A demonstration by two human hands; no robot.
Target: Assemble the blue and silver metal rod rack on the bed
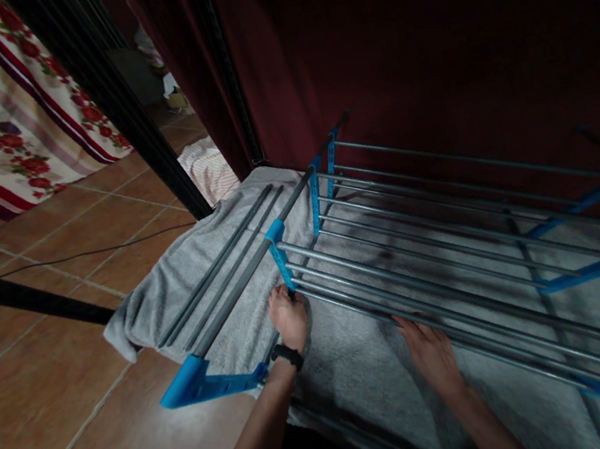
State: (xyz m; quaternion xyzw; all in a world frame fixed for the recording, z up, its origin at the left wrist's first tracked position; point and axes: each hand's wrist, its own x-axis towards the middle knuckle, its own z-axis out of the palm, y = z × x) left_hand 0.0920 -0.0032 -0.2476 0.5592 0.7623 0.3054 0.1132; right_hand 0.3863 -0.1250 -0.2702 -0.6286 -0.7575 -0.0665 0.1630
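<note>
A rack of grey metal tubes (428,278) with blue plastic brackets lies over a grey fleecy cloth. My left hand (288,317), wearing a dark wristband, is closed at the lower end of a blue bracket (282,261), where the lowest tube meets it. Its fingertips are partly hidden. To the right, my right hand (427,348) has its fingers at the lowest front tube, the tips curled against it. A blue corner piece (188,382) caps the near end of the rack's side tube (236,288).
Two loose grey tubes (226,259) lie on the grey cloth (167,283) at left. Dark metal posts (128,115) stand beside the covered surface. Behind the rack hangs a dark red curtain (364,55). A thin cable (93,251) crosses the tiled floor (63,383) near a flowered curtain (3,112).
</note>
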